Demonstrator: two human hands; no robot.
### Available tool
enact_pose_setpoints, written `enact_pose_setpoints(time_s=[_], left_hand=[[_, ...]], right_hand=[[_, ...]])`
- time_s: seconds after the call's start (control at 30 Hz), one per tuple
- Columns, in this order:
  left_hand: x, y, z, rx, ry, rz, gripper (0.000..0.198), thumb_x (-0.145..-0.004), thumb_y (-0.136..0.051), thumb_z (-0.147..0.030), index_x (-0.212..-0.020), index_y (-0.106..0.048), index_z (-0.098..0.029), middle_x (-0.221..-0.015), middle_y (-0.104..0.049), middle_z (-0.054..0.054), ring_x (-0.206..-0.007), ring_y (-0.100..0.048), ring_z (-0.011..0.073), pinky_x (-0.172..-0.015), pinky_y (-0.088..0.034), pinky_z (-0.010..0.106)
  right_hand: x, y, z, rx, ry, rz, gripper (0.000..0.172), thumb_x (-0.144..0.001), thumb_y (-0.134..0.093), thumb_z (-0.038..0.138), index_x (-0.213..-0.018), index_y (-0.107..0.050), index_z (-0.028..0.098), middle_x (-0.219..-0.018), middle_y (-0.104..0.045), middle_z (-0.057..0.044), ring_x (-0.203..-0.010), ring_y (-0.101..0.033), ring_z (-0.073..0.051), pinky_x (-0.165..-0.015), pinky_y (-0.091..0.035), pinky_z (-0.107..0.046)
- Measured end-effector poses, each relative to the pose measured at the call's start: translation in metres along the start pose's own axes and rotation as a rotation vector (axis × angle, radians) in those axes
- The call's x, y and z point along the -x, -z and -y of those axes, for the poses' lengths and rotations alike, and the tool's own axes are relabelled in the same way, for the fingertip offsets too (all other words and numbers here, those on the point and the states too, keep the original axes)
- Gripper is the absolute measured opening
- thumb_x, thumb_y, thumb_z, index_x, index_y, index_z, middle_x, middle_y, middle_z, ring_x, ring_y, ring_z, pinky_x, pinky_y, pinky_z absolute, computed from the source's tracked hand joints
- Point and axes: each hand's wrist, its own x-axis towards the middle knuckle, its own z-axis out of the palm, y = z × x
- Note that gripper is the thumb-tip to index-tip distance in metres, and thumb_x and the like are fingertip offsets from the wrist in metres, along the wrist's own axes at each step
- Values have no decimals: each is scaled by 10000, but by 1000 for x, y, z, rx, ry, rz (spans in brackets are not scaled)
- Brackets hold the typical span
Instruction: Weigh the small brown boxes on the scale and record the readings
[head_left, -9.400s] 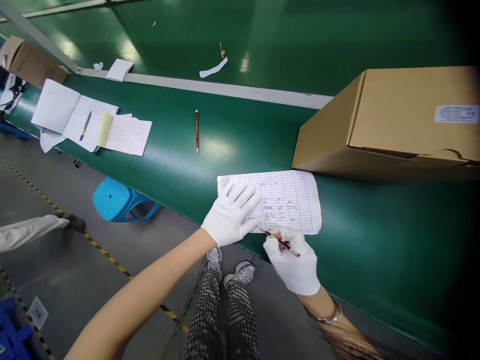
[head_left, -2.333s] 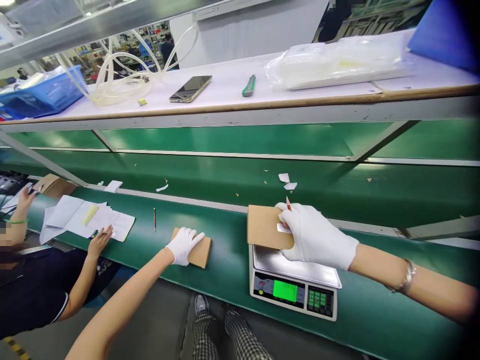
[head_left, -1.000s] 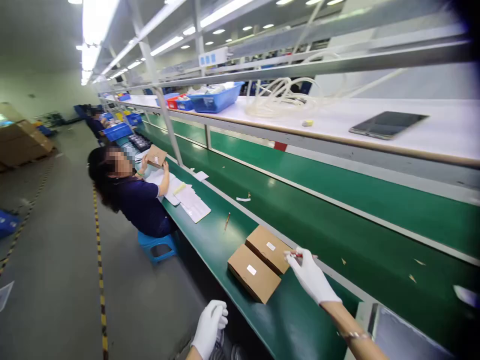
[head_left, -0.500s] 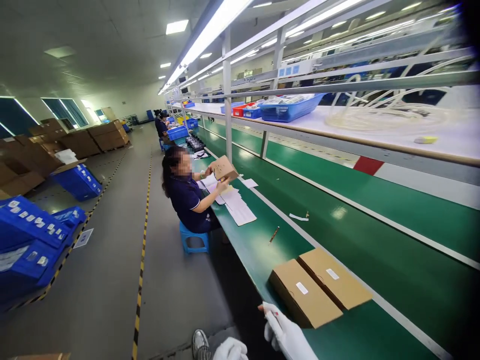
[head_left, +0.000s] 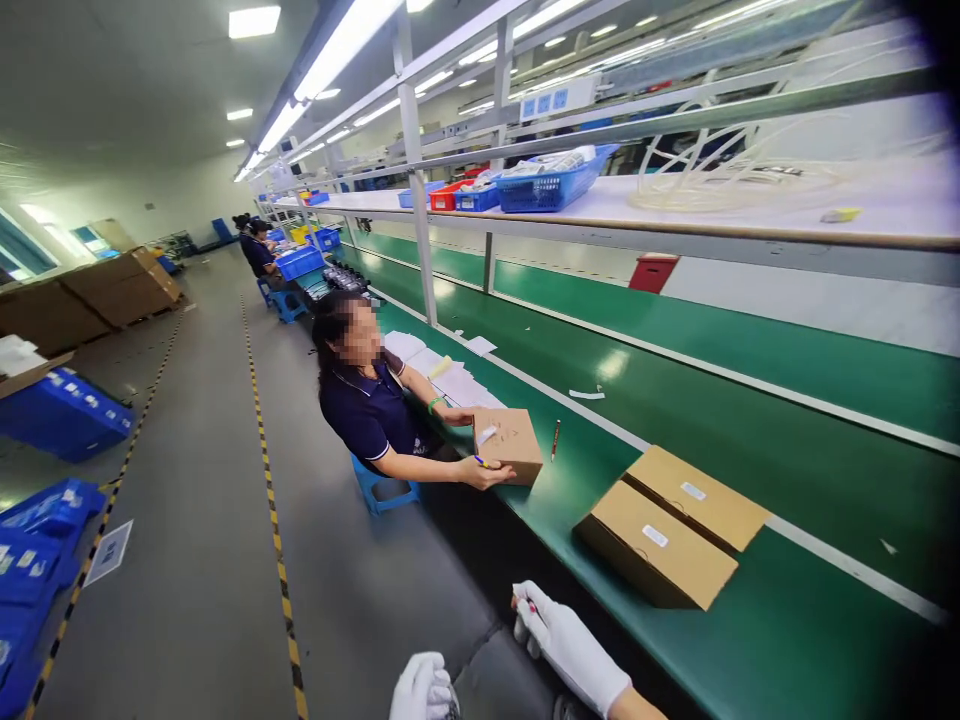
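My right hand (head_left: 566, 640), in a white glove, is closed near the front edge of the green bench (head_left: 817, 640). A small red spot shows at its fingers; the thing held is too small to name. Lower down, my left hand (head_left: 424, 688), also white-gloved, has its fingers curled, and whatever they hold is hidden. Two flat brown boxes with white labels lie side by side on the bench, the nearer box (head_left: 675, 560) and the farther box (head_left: 720, 490), beyond my right hand. Neither hand touches them.
A seated person (head_left: 367, 400) holds a brown carton (head_left: 517, 440) and a pen over the bench edge. Papers (head_left: 457, 380) and a brown pen-like stick (head_left: 556, 440) lie there. A shelf (head_left: 712, 225) with blue baskets (head_left: 547, 190) runs above.
The view has turned. The seated person has brought the carton down and toward the two boxes. My left hand shows more fully, and my right hand has more of its wrist in view.
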Motion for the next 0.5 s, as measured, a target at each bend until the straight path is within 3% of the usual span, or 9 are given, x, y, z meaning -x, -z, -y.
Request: enact_pose_setpoints(time_s=[0.1, 0.17, 0.23, 0.33, 0.43, 0.5], left_hand=[[-22, 6, -41, -139, -66, -10, 774, -364, -790, -765, -788, -639, -135, -641, -572, 30, -527, -458, 93, -521, -304, 226], [-39, -12, -82, -219, -182, 60, 669, -516, -782, -698, -872, -675, -141, -764, -648, 70, -666, -573, 149, -625, -439, 269], [-61, -51, -131, -315, -389, 134, 542, -684, -738, -604, -982, -699, -154, -1014, -696, 120, -944, -640, 227, -906, -491, 353], [-102, -136, -197, -363, -544, 201, 356, -770, -739, -441, -1010, -702, -181, -1188, -663, 109, -1186, -555, 248, -1124, -359, 379], [-148, -215, -236, -335, -532, 224, 338, -876, -647, -420, -1096, -656, -164, -1253, -622, 117, -1200, -550, 242, -1102, -401, 441], [-174, -249, -246, -320, -508, 208, 361, -926, -582, -432, -1153, -619, -155, -1251, -609, 123, -1148, -578, 239, -1032, -463, 479]], right_hand=[[9, -2, -5, -51, -98, -105, 374, -911, -290, 536, -964, -525, 250, -813, -703, -44, -714, -673, -204, -708, -513, -315], [15, 2, -10, -102, -159, -198, 396, -888, -305, 559, -1020, -513, 249, -847, -714, -60, -756, -687, -220, -766, -530, -342], [18, 12, -13, -139, -215, -330, 439, -857, -319, 580, -1072, -496, 239, -962, -724, -95, -857, -696, -239, -865, -529, -383], [5, 36, -14, -168, -283, -605, 518, -821, -334, 604, -1135, -470, 215, -1163, -685, -149, -1064, -662, -269, -1012, -482, -452], [-38, 70, -13, -168, -264, -826, 568, -844, -301, 559, -1232, -428, 163, -1264, -633, -174, -1185, -604, -257, -1077, -444, -446], [-79, 98, -14, -144, -242, -884, 580, -866, -284, 510, -1292, -408, 137, -1347, -572, -176, -1238, -559, -250, -1101, -415, -428]])
